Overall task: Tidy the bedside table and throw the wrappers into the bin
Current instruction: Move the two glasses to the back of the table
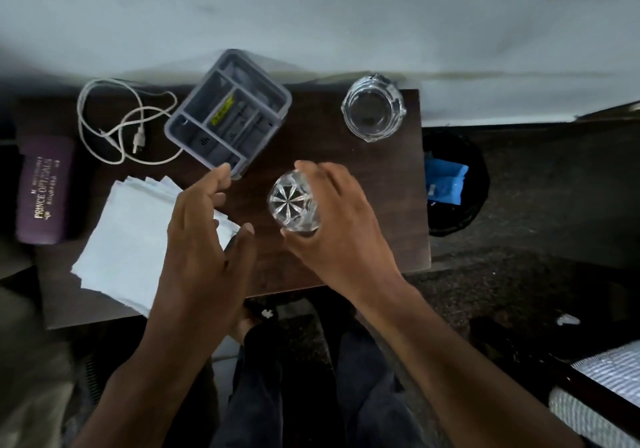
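The right hand (332, 219) grips a glass (294, 205) above the table (311, 128); the left hand (204, 225) hovers, fingers spread. A blue wrapper (445, 180) is in the bin (481, 177) (cable (114, 118), papers (135, 236) wait).

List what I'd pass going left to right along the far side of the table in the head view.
Purple case → white cable → grey organiser tray → glass jar → bin with blue wrappers, just off the table's right edge.
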### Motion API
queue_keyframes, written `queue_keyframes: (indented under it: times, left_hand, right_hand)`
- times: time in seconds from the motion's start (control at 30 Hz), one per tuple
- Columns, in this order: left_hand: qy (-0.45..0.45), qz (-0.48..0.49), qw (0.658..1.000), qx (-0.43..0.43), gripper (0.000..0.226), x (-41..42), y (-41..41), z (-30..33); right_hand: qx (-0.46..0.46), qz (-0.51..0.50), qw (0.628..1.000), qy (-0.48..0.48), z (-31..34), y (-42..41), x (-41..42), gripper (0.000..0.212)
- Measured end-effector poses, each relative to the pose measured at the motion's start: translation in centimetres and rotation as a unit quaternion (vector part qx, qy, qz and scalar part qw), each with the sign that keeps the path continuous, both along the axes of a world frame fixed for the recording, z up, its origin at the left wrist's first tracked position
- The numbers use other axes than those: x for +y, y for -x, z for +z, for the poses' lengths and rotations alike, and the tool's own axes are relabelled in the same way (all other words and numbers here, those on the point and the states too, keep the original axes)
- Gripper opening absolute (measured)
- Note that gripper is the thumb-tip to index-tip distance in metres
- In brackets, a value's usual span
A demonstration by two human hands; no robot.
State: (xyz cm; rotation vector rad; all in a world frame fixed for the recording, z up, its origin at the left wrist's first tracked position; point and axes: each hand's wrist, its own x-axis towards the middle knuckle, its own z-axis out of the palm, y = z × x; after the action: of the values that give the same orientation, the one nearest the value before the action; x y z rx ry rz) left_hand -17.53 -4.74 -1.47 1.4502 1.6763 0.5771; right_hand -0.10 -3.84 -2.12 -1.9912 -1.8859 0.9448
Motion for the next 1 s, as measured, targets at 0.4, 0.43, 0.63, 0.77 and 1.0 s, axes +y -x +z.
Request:
queue_keyframes:
  times: [0.4, 0.43, 0.63, 0.77, 1.0]
  left_hand:
    - [0.008, -0.055, 0.998, -0.019, 0.060, 1.9, -6.9, 0.1]
    - [0.012, -0.048, 0.999, -0.020, 0.060, 1.9, -7.3, 0.1]
    - [0.042, -0.033, 0.998, -0.024, 0.068, 2.3, -8.1, -0.7]
    - [0.085, -0.021, 0.995, -0.049, 0.082, 2.4, -8.1, -0.9]
    - [0.087, -0.009, 0.995, -0.039, 0.076, 2.1, -7.6, -0.5]
  right_hand:
    - [-0.054, -0.150, 0.979, -0.130, 2.7, -11.0, 7.3, 0.077]
    - [-0.061, -0.154, 0.977, -0.136, 2.5, -11.6, 7.8, 0.076]
    - [-0.048, -0.139, 0.979, -0.141, 0.5, -12.7, 10.4, 0.074]
    - [-0.048, -0.116, 0.986, -0.110, -0.4, -12.5, 11.2, 0.077]
    - [-0.066, -0.102, 0.990, -0.073, -0.8, -11.9, 11.7, 0.075]
